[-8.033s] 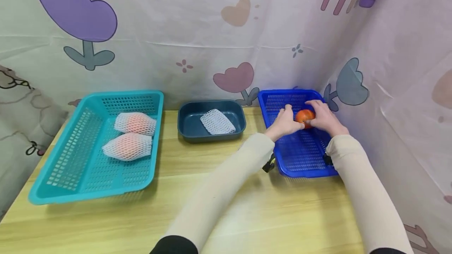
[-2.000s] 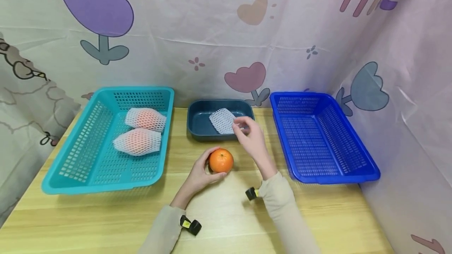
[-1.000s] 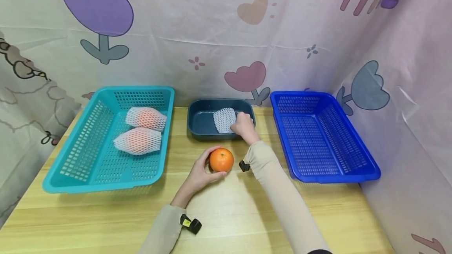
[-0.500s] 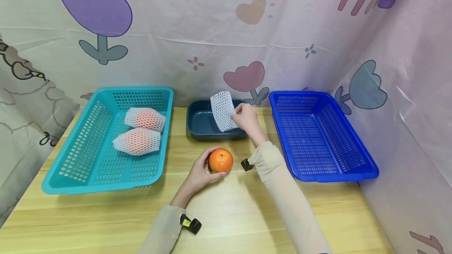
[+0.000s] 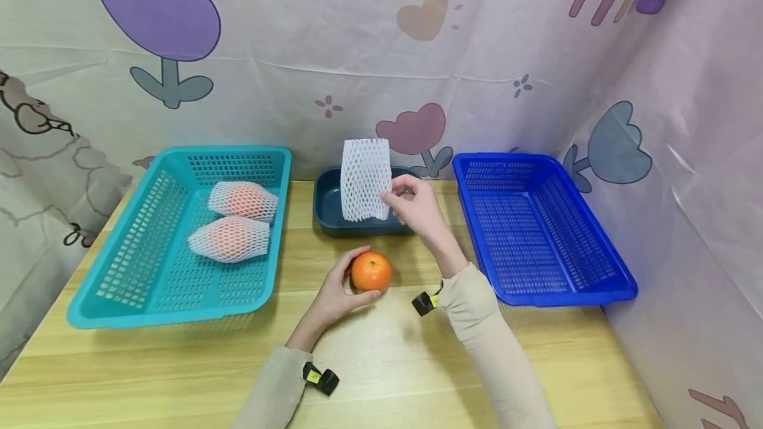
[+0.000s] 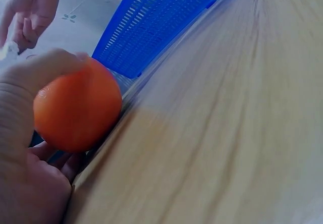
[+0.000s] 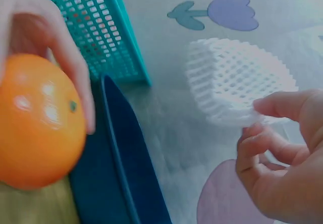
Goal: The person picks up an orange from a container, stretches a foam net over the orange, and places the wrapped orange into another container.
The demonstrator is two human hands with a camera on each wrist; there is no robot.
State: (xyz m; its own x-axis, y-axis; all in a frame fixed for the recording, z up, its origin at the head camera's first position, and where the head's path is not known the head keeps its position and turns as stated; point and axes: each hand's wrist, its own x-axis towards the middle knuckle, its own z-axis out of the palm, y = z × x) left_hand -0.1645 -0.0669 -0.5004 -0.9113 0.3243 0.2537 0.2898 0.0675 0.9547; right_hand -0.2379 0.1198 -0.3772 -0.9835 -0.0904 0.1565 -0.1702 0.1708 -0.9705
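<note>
An orange (image 5: 371, 271) sits on the wooden table, and my left hand (image 5: 336, 293) curls round its left side with thumb and fingers. In the left wrist view the thumb lies over the orange (image 6: 78, 105). My right hand (image 5: 420, 209) pinches the edge of a white foam fruit net (image 5: 365, 181), raised above the dark blue-green tray (image 5: 334, 225). Seen from the right wrist, the foam net (image 7: 237, 80) gapes at one end, between thumb and forefinger of the right hand (image 7: 287, 153).
On the left stands a teal basket (image 5: 173, 315) with two net-wrapped fruits (image 5: 232, 239) inside. A blue basket (image 5: 536, 243) stands on the right. Behind everything hangs a printed curtain (image 5: 286, 32). Each wrist carries a small black camera (image 5: 322, 379).
The orange came from the blue basket to the table in front of the tray. My right hand took the foam net from the tray and lifted it; the left hand stayed at the orange.
</note>
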